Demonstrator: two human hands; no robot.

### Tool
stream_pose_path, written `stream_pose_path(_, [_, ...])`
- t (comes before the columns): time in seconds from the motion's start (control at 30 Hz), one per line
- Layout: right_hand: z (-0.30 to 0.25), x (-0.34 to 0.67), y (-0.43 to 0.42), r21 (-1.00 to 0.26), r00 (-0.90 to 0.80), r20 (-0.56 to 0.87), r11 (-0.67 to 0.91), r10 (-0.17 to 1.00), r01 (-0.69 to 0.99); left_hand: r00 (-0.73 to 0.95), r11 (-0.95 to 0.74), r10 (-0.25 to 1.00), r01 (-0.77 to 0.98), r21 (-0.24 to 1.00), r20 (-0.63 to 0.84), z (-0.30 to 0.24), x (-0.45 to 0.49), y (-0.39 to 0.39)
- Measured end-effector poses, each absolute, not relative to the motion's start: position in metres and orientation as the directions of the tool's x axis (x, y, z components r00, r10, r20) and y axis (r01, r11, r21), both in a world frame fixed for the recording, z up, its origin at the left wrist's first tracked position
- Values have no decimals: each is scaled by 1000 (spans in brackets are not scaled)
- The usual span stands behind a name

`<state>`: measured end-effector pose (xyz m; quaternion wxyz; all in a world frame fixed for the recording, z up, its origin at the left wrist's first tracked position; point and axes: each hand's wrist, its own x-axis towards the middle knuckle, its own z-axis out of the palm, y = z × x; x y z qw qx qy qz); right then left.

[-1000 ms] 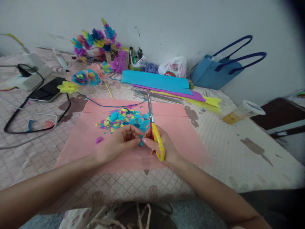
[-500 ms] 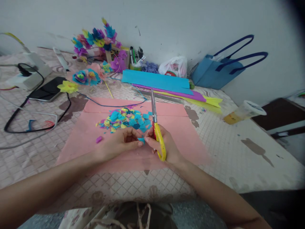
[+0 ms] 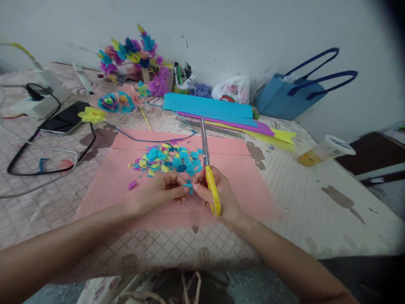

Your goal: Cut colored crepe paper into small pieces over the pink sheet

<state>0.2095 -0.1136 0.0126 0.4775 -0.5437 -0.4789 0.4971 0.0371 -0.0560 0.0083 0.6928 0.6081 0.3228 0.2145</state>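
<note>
My left hand (image 3: pixel 158 195) and my right hand (image 3: pixel 218 196) meet over a pink paper sheet (image 3: pixel 253 190). Between their fingertips they pinch a small blue paper piece (image 3: pixel 189 185). My right hand also grips yellow-handled scissors (image 3: pixel 210 181), whose closed blades point away from me. A heap of blue, yellow and purple paper scraps (image 3: pixel 167 160) lies just beyond my fingers. One purple scrap (image 3: pixel 132 184) lies apart, to the left of my left hand.
Blue, purple and yellow paper sheets (image 3: pixel 209 107) lie behind the pink one. Paper flowers (image 3: pixel 133 55) stand at the back left, with a phone (image 3: pixel 63 120), cables (image 3: pixel 47 156) and a charger. A blue bag (image 3: pixel 284 95) and a plastic cup (image 3: pixel 322 150) are to the right.
The scissors' blades have swung slightly to the right. Both hands stay together on the blue piece and have turned it a little.
</note>
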Motion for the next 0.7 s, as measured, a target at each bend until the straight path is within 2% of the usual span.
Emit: stream_pose_path(0.7, [13, 209, -114, -995, 60, -90, -92, 994, 46, 684, 156, 708, 86, 984, -172, 8, 38, -58])
